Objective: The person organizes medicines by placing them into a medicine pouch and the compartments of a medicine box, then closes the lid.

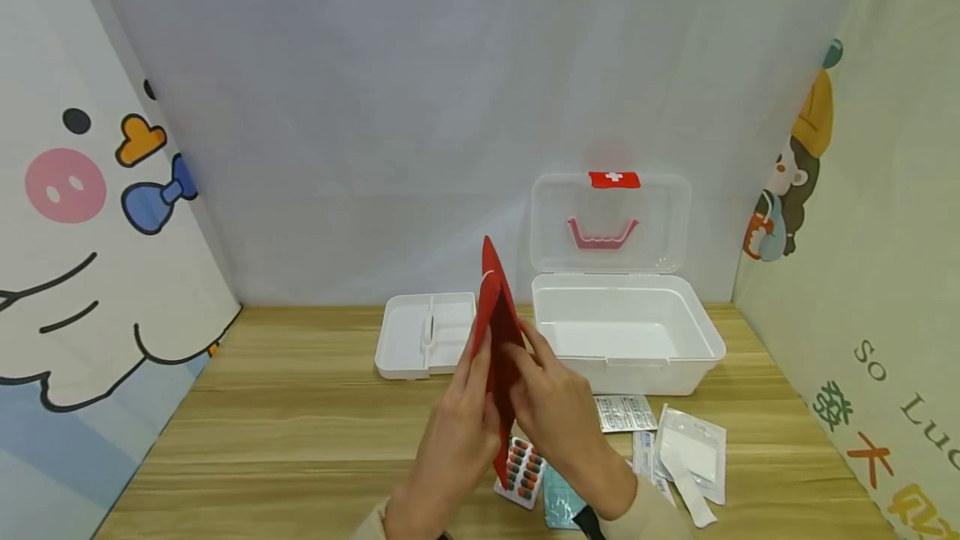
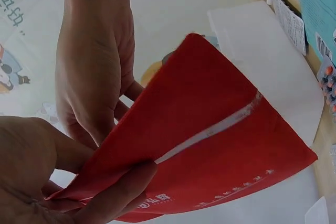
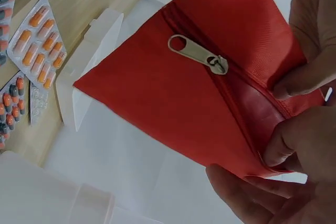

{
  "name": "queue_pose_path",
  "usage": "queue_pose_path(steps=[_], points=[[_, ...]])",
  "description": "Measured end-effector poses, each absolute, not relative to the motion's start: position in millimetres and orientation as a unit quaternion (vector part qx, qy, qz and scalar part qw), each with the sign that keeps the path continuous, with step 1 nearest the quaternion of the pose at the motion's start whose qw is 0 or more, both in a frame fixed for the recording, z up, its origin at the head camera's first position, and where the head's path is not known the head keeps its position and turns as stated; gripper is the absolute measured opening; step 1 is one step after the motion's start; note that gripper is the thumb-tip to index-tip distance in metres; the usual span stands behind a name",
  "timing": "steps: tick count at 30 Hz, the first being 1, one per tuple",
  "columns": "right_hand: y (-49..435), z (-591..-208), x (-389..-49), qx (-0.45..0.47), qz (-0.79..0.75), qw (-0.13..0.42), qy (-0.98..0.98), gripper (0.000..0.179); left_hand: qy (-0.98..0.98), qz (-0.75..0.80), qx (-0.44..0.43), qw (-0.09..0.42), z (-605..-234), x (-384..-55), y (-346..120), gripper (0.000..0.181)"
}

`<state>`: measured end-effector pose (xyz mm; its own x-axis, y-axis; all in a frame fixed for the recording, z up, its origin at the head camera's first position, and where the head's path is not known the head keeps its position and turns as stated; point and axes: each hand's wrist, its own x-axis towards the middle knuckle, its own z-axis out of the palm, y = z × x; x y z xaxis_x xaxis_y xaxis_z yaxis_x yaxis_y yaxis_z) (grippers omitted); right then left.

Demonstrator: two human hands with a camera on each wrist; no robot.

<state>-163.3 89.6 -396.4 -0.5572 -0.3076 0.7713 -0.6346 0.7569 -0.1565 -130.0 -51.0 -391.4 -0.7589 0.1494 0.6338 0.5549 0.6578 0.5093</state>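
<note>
A red fabric pouch with white print and a metal zip pull is held up above the table, tilted edge-on in the head view. Its zip is partly undone, and the right wrist view looks into the gap. My left hand grips one side of the pouch; in the left wrist view its fingers lie across the printed face. On the other side, my right hand pinches the pouch by the zip opening, thumb at the edge. The pouch's contents cannot be made out.
Behind the pouch stands a white first-aid box, its clear lid raised. A white divided tray lies left of it. Nearer are a capsule blister pack, a teal packet, a silver blister pack and white packets.
</note>
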Motion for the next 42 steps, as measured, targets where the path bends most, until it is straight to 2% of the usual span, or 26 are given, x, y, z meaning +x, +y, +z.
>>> queue_pose_path(steps=[3, 14, 22, 29, 42], points=[[88, -398, -165, 0.253, 0.205, 0.38, -0.866, 0.032, -0.87, -0.347, -0.19, 0.294, -392, -129, -49, 0.091], [94, -403, -173, 0.199, 0.206, 0.376, -0.881, 0.046, -0.877, -0.334, -0.154, 0.311, -392, -135, -59, 0.091], [101, -407, -178, 0.18, 0.213, 0.387, -0.879, 0.037, -0.875, -0.337, -0.143, 0.316, -392, -138, -68, 0.087], [102, -405, -180, 0.169, 0.223, 0.388, -0.878, 0.042, -0.868, -0.346, -0.144, 0.325, -394, -139, -75, 0.084], [89, -413, -185, 0.221, 0.245, 0.361, -0.872, 0.045, -0.869, -0.35, -0.145, 0.319, -394, -142, -74, 0.087]])
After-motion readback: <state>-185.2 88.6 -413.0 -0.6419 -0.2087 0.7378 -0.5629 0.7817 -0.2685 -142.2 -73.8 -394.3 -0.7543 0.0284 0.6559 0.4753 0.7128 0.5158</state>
